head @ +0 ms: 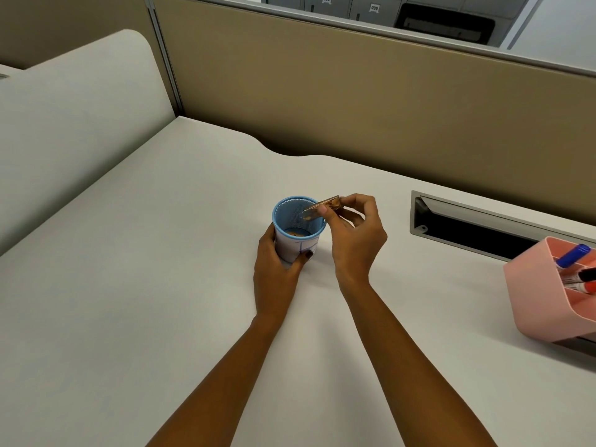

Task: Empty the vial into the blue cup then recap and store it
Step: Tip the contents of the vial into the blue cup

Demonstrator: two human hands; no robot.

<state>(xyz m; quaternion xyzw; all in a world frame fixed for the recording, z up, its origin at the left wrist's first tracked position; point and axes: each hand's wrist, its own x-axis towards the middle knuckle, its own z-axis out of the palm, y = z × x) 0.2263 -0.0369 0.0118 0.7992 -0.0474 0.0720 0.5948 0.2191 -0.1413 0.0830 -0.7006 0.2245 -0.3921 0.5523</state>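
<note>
A paper cup (298,225), blue inside with a white and blue outside, stands upright on the white desk (161,285) near the middle. My left hand (275,266) wraps around its lower wall. Brownish bits lie at the cup's bottom. My right hand (353,233) pinches a small clear vial (322,208) and tilts it with its open mouth down-left over the cup's right rim. Some brownish contents show inside the vial. No cap is visible.
A pink desk organiser (545,304) with several markers stands at the right edge. A grey cable slot (464,221) is sunk into the desk behind it. A tan partition (354,101) borders the back, and a pale panel stands at the left.
</note>
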